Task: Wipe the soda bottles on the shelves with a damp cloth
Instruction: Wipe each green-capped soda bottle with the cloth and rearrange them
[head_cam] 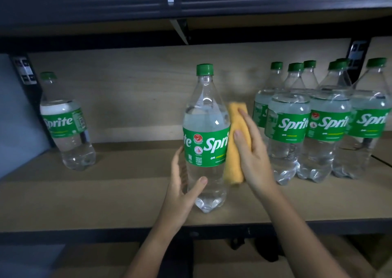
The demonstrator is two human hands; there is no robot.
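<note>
Wooden shelf (110, 195), dim light, dark metal front edge. One clear soda bottle (205, 137) stands upright near the front edge, about mid-shelf; green cap, clear liquid, green wrap label reading "Sprite" in white, cut off by the cloth to "Spri", with the tail "te" of a second logo at the label's left side. Red round emblem, a smaller white one and a QR-type code printed between the logos; small text too fine to read. Left hand (182, 190) steadies the bottle low on its left side, fingers behind, thumb across the front below the label, curled round it. Right hand (252, 148) grips a folded yellow-orange cloth (233, 150), thumb and fingers wrapped over it, pressing it flat against the bottle's right side from shoulder to below the label. Lone Sprite bottle (65, 124) stands toward the shelf's left end, back. Cluster of Sprite bottles (322, 127) crowds the right end, touching one another, labels facing front, all capped green.
</note>
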